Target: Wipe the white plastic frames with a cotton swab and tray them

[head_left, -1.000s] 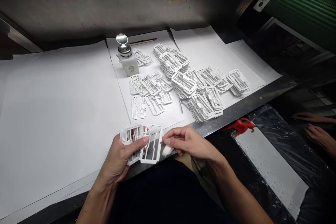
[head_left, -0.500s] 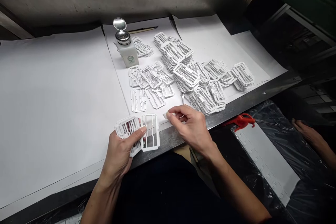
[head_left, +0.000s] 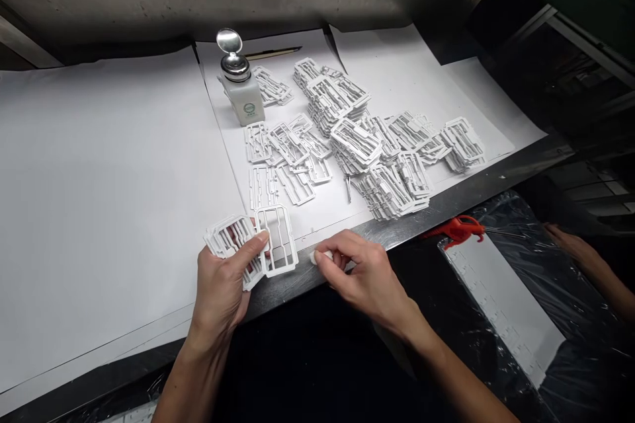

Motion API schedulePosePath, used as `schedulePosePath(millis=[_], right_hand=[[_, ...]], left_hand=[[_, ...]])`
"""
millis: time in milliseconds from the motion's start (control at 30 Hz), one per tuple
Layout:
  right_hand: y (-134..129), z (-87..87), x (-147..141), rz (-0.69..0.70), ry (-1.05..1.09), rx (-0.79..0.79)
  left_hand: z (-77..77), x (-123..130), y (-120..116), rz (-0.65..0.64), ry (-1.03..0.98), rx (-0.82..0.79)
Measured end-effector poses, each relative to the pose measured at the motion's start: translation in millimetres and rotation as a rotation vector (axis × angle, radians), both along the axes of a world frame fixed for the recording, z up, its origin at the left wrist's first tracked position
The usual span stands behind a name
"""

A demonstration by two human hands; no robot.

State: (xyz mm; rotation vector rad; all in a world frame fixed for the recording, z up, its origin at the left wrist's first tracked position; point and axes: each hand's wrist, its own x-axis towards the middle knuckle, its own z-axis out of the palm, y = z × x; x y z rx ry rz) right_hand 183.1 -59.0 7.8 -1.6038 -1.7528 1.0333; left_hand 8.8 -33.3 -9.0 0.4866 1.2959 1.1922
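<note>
My left hand (head_left: 225, 277) is closed around a stack of white slotted frames (head_left: 231, 238), thumb pressed on top. One white frame (head_left: 278, 238) sticks out to the right from under the thumb, fanned away from the others. My right hand (head_left: 354, 264) pinches a small white piece (head_left: 321, 256) between thumb and fingertips, above the table's metal edge; what the piece is cannot be made out. It is apart from the fanned frame. Past the hands, more white frames (head_left: 290, 145) lie loose on the paper, beside tall piles of white frames (head_left: 337, 102).
A pump dispenser bottle (head_left: 243, 102) stands behind the loose frames, its round lid raised. A thin brush-like tool (head_left: 272, 53) lies behind it. Small metal tweezers (head_left: 348, 189) lie by the piles. At right are a red air gun (head_left: 459, 230) and another person's hand (head_left: 570, 241).
My right hand has moved down toward the table edge with the small white piece. My left hand and its frames have shifted slightly left and up.
</note>
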Motion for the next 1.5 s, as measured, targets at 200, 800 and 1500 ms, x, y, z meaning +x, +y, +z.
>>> schedulePosePath(millis=[200,800,1500], right_hand=[[-0.7,-8.4,-13.8,0.026,0.422,-0.434],[-1.6,13.3,-9.3,0.149,0.155,-0.124],[1.2,-3.7,-32.6,0.029,0.184,0.223]], left_hand=[[1.9,5.1,0.8,-0.026,-0.059,0.020],[0.1,-6.2,1.4,-0.108,-0.290,-0.114],[-6.4,-0.6,3.2,0.012,-0.451,-0.063]])
